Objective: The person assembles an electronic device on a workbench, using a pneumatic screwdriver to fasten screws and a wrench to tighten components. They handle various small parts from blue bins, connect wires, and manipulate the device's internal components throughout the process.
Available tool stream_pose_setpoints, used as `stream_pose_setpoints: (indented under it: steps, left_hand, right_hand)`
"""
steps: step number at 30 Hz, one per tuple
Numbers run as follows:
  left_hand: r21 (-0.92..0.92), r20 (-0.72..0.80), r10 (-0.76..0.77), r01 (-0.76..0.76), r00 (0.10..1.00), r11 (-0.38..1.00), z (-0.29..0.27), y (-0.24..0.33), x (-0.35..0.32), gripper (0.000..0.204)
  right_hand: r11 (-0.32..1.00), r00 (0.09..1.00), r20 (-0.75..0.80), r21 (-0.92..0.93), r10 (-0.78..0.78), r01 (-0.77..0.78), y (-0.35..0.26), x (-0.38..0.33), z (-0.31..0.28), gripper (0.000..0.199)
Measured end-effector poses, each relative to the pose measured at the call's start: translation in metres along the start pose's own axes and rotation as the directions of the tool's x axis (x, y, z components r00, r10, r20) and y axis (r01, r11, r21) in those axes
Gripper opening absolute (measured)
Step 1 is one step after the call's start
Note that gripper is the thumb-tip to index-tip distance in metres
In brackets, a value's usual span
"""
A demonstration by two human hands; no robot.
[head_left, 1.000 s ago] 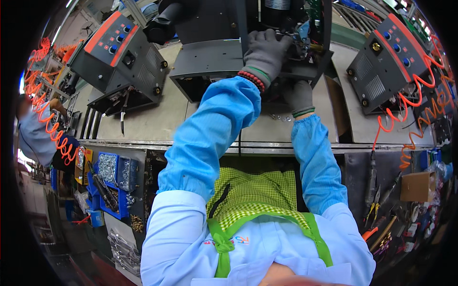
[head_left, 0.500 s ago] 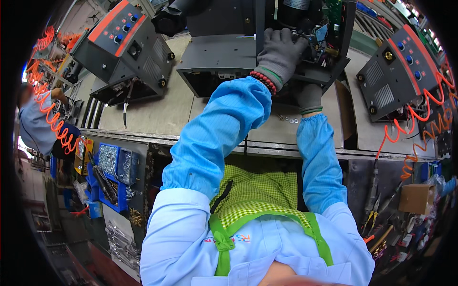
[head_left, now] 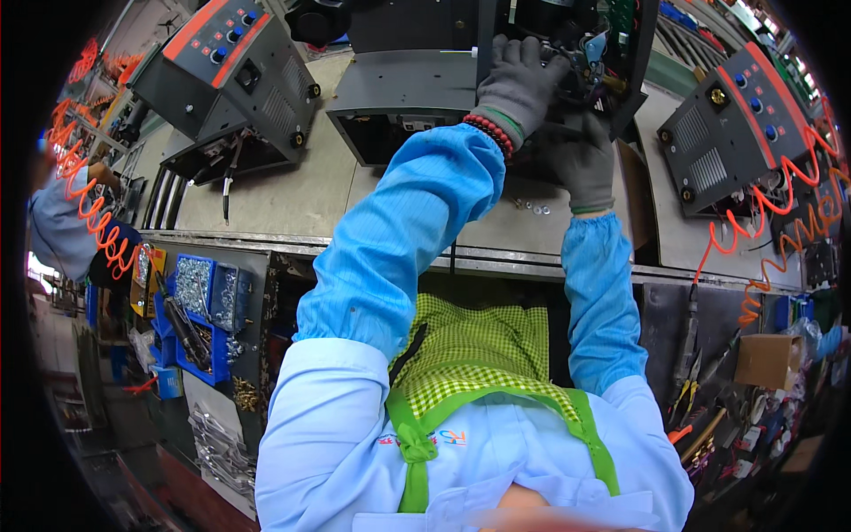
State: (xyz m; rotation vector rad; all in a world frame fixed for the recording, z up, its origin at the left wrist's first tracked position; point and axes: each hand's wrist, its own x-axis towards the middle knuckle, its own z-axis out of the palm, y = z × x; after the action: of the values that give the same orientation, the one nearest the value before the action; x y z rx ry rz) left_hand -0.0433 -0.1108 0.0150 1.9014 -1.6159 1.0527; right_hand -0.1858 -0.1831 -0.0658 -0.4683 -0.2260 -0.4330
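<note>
Out comes the right hand into fuller view low at the open machine on the bench, apparently repositioning, while the left hand, apart, stays higher up, either grip impossible to tell.

Two gloved hands, two oversleeves — one checked apron, two orange-trimmed machines

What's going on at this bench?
A person in gray gloves has both hands at an open dark machine. The left hand is at its frame, beside exposed parts; the right hand is lower, near its base. Whether either has a grip on anything is unclear. Small metal pieces lie on the bench in front.
</note>
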Motion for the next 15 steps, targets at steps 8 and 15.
stream_pose_setpoints:
  steps: [8,15]
  left_hand:
    - [-0.437,-0.265,-0.019,-0.102,0.964,0.894,-0.067,0.032,-0.041,0.038]
    - [-0.441,0.585,-0.082,0.401,0.807,0.803,-0.003,0.063,-0.153,0.017]
  right_hand:
    - [0.929,0.967,-0.118,-0.325,-0.228,0.179,0.001,0.0,-0.006,0.028]
    - [0.964,0.876,-0.403,-0.12,-0.265,0.236,0.005,0.009,-0.007,0.025]
